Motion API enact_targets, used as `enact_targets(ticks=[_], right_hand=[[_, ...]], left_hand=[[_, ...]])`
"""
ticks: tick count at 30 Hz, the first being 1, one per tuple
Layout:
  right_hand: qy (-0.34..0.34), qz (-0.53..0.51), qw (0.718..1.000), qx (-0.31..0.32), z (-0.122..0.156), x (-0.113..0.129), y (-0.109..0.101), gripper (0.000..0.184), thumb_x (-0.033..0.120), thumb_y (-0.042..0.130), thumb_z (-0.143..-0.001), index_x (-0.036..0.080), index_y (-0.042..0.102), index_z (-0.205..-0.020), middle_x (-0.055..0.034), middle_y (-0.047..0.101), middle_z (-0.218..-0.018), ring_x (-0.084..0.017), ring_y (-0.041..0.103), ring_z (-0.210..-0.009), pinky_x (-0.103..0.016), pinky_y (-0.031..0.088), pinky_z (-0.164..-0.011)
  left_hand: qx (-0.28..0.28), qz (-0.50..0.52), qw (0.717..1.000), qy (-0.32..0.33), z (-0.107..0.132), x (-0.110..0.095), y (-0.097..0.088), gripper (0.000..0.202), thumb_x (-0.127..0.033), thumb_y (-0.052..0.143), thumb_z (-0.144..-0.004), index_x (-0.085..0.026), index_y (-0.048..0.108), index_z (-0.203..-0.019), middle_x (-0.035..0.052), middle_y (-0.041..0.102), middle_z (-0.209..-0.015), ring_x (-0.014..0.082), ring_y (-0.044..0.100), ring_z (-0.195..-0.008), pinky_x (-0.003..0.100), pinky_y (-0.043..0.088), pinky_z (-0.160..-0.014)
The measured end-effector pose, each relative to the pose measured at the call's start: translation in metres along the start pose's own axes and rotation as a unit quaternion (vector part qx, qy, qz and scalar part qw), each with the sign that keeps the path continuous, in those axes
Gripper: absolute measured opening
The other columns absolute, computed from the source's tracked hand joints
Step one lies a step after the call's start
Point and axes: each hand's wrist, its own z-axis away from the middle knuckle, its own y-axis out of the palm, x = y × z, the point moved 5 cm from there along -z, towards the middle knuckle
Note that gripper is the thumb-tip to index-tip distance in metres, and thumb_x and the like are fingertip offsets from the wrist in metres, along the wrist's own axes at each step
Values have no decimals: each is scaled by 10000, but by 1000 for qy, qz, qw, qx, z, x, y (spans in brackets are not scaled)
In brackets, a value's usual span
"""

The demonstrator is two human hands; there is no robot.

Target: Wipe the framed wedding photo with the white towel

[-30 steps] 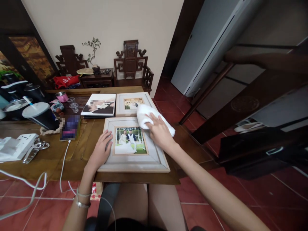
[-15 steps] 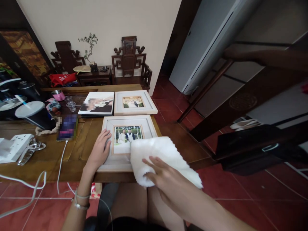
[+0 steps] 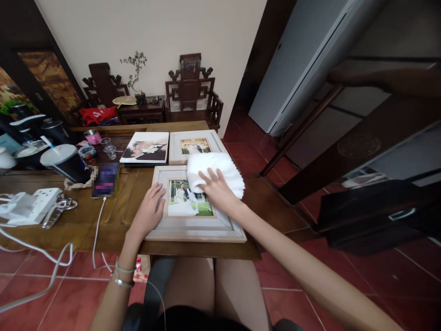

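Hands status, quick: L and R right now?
Left hand: open, resting on the left side of the near picture frame, not gripping anything visible.
Right hand: holding the white cloth, fingers on top.

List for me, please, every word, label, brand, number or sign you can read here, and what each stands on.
No text is legible.
Red bag: white marking, too small and blurred to read.
Phone: screen pixelated, unreadable.
Front picture frame: no lettering visible.
White cloth: no lettering visible.
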Motion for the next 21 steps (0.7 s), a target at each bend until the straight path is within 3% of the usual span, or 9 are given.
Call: enact_targets(ticks=[6, 11, 16, 21], right_hand=[[-77, -103, 990, 50, 56, 27, -16, 528, -48, 524, -672, 204, 703, -1100, -117, 526, -1395, -354, 416, -1309, -581, 274, -1087], [-94, -170, 977, 92, 89, 41, -34, 546, -71, 481, -658, 162, 702, -1099, -123, 493, -1426, -361, 332, -1373, -589, 240, -1115], [-75, -172, 980, 70, 81, 43, -35, 550, -98, 444, -648, 164, 715, -1049, -116, 509, -1414, -332, 318, -1386, -571, 232, -1125], [-8, -95, 995, 36, 44, 26, -27, 540, -66, 485, -688, 151, 670, -1146, -139, 499, -1417, -326, 356, -1358, -534, 259, -1108]], left_hand=[[-23, -26, 999, -8, -6, -6, -6, 316, -153, 434, -868, -90, 631, -1107, 174, 586, -1269, 262, 452, -1300, 467, 379, -1111], [-22, -35, 999, 8, -14, -9, -6, 253, -201, 491, -864, -87, 647, -1027, 182, 587, -1212, 282, 451, -1271, 466, 383, -1101], [-1, -16, 1000, 11, -16, -2, -1, 337, -253, 448, -928, -122, 610, -1194, 158, 513, -1373, 259, 414, -1332, 473, 332, -1131], [11, 13, 1000, 13, -16, 4, 0, 361, -287, 420, -949, -147, 611, -1222, 143, 499, -1411, 256, 394, -1365, 483, 324, -1130]])
